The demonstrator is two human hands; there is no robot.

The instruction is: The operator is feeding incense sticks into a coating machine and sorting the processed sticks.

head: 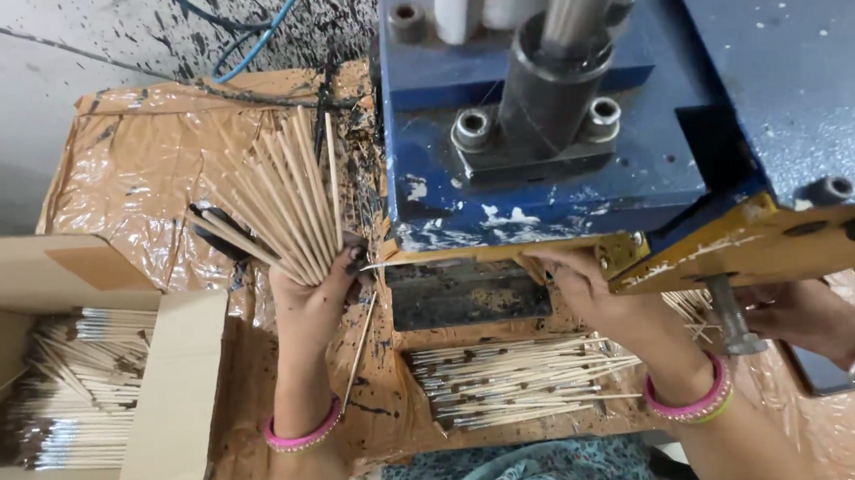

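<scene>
My left hand (313,298) is shut on a fanned bundle of thin bamboo sticks (279,195), which spreads up and to the left over the brown plastic-covered table (131,160). My right hand (583,281) reaches under the front lip of the blue machine (579,109), fingertips at its feed slot (461,290); whether they pinch a stick I cannot tell. A pile of dark-coated sticks (513,379) lies on the table between my wrists. Both wrists wear pink bangles.
An open cardboard box (172,388) at the left holds several coated sticks (77,395). Another person's hand (804,314) with a metal bangle rests at the right under the machine's yellow-edged arm. Blue cables (252,32) run along the splattered floor behind.
</scene>
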